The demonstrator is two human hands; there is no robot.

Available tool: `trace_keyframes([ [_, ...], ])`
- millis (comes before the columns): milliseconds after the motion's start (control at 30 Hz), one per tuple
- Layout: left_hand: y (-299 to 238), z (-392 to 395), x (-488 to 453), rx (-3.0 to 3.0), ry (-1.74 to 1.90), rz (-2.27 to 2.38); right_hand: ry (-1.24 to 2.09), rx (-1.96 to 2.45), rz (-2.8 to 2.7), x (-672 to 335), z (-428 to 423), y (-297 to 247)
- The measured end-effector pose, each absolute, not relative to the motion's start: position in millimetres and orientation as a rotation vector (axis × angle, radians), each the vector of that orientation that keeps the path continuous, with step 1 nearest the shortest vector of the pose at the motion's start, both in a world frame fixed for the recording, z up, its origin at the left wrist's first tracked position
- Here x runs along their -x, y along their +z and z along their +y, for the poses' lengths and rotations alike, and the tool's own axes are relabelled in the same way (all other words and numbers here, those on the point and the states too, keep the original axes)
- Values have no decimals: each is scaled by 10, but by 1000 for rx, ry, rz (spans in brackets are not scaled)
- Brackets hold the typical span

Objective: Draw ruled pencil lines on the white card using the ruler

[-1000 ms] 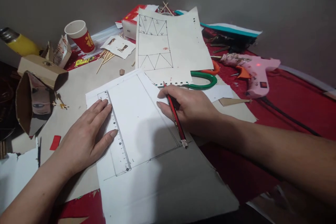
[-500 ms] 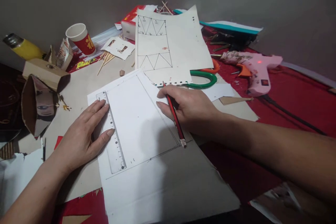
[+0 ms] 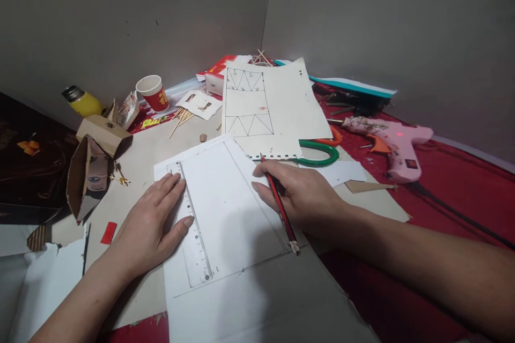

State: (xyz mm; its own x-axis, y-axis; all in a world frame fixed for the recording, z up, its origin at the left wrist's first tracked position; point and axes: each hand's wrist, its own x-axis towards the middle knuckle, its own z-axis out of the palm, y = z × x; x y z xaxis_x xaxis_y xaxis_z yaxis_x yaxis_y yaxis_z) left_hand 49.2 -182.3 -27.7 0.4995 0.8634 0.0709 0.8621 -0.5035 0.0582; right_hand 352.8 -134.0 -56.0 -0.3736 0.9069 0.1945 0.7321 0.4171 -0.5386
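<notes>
A clear plastic ruler (image 3: 197, 257) lies along the left side of a white sheet of paper (image 3: 225, 214) marked with pencil lines. My left hand (image 3: 155, 220) rests flat on the ruler, fingers stretched out and thumb apart, pressing it to the sheet. Between the fingers of my right hand (image 3: 298, 193) is a red and black pencil (image 3: 277, 198), its point toward the far side and its worn end toward me. That hand is over the sheet's right edge. Just beyond lies a second sheet (image 3: 289, 112) with triangles drawn in two bands.
Green-handled scissors (image 3: 322, 162) poke out from under the drawn sheet. At right, a pink glue gun (image 3: 396, 139) lies on the red cloth (image 3: 462, 187), cord trailing. A paper cup (image 3: 155, 96), wooden sticks (image 3: 181, 120), a yellow bottle (image 3: 86, 103) and cut cardboard (image 3: 102, 131) stand at left.
My view has tilted up and turned left, so everything appears lower and mostly farther right. Both hands, the ruler and the pencil keep their places on the sheet.
</notes>
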Motion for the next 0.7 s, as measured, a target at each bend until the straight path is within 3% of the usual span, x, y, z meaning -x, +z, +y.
trace_keyframes([
  [700, -287, -1834, -533, -2744, 154, 1567, 488, 1367, -2221, -3523, -1352, -528],
])
